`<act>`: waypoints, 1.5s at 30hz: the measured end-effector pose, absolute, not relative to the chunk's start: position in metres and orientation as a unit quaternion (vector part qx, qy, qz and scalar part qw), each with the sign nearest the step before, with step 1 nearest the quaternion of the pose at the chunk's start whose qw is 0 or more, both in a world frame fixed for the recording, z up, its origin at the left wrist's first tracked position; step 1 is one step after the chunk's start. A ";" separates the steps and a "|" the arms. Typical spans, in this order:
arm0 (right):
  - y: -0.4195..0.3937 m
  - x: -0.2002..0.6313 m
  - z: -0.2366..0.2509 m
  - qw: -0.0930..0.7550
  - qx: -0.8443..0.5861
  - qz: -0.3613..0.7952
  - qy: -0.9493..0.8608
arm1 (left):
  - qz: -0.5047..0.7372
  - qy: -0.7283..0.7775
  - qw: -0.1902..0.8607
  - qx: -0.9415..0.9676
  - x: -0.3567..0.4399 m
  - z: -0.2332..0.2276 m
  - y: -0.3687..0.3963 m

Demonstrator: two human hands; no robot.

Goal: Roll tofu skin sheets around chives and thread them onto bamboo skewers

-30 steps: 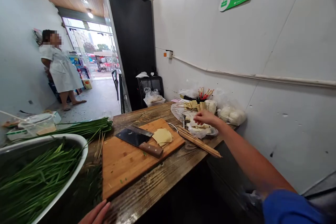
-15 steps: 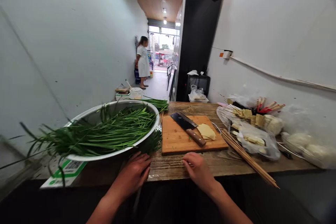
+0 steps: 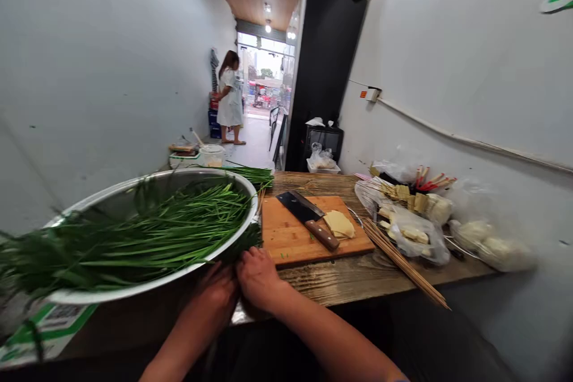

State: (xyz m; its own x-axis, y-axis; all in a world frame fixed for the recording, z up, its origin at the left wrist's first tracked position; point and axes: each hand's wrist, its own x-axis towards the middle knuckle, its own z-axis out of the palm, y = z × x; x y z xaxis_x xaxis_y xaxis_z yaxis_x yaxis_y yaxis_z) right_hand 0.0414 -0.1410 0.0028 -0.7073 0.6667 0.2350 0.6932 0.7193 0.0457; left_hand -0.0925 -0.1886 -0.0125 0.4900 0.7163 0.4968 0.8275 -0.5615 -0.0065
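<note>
A: Where were the hands at that moment?

B: Both sat together at the near edge of the desk, at about 6 o'clock in the head view. The left hand lay just under the rim of the metal basin, and the right hand touched it at the side, knuckles up, beside the bundle of chives lying on the desk between basin and board. I could not tell whether either hand was closed on the stalks; the fingers were hidden.

A: And the basin?

B: It filled the 9 o'clock side, heaped with long green chives, leaves hanging over its left rim.

A: What lay past the hands?

B: At 12 o'clock of them, the wooden cutting board, with a cleaver lying flat across it, handle toward the near right, and a small stack of yellow tofu sheets just beside the blade. At 3 o'clock, a sheaf of bamboo skewers ran slantwise toward the desk's edge, next to a plastic bag of pale pieces.

A: Anyone else?

B: A person in a white dress stood far down the corridor by the doorway.
</note>
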 end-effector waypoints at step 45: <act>-0.040 0.320 0.008 0.324 -0.504 0.190 -0.778 | -0.248 -0.396 -0.186 -0.864 0.065 0.048 -0.129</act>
